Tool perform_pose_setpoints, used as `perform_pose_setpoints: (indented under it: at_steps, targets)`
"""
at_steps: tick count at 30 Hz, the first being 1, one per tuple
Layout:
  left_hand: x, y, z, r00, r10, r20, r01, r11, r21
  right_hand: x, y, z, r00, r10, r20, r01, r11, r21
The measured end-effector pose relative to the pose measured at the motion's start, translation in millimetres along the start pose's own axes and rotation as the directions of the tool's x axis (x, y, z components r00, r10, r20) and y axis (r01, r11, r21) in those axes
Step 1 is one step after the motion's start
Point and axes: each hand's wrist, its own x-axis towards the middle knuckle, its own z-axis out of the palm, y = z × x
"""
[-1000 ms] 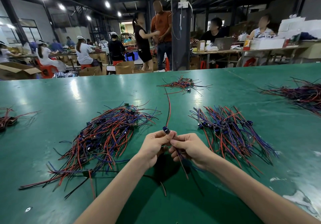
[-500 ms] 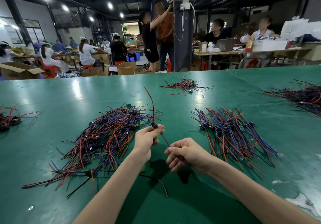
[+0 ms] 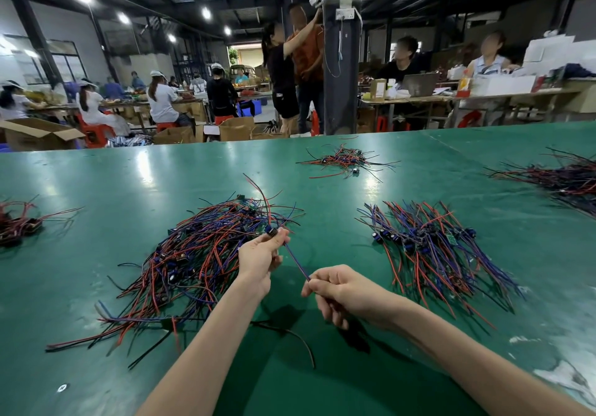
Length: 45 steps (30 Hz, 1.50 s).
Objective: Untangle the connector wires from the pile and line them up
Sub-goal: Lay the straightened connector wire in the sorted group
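One connector wire [image 3: 296, 260] is held stretched between the two hands, just right of the tangled pile [image 3: 193, 254] on the green table [image 3: 129, 183]. Its dark connector end is pinched by the left hand [image 3: 259, 259] at the pile's right edge; the purple strand is gripped in the curled fingers of the right hand [image 3: 338, 290], further right. The hands are apart. The lined-up bundle [image 3: 429, 248] is laid well right of the pile.

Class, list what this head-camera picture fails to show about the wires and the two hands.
- Head view: lower end of the held wire, hidden inside the right hand.
- Head view: the connector, partly covered by fingers of the left hand.
- Head view: the right pile and the left pile, cut off by frame edges.
- Head view: the far pile, too small for detail.
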Motion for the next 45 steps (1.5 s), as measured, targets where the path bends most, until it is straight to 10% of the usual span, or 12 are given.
perform_pose_setpoints:
  at_steps: [7,18,45]
  targets:
    - [-7.2,-3.1,6.4,0.987,-0.070,0.144,0.071,0.997,-0.006,-1.2,-2.6,-21.8,0.968,0.085,0.236,-0.125,0.980,0.157]
    - [-30.0,-19.7,27.9,0.908,-0.112,0.404,0.113,0.993,0.023,13.5,11.5,-23.5,0.967,0.066,-0.248,-0.008,0.973,0.230]
    - [4.5,0.6,-3.6,1.000,-0.014,-0.004,0.014,0.999,-0.047,5.1,7.7,-3.3,0.988,0.029,-0.153,-0.004,0.987,0.162]
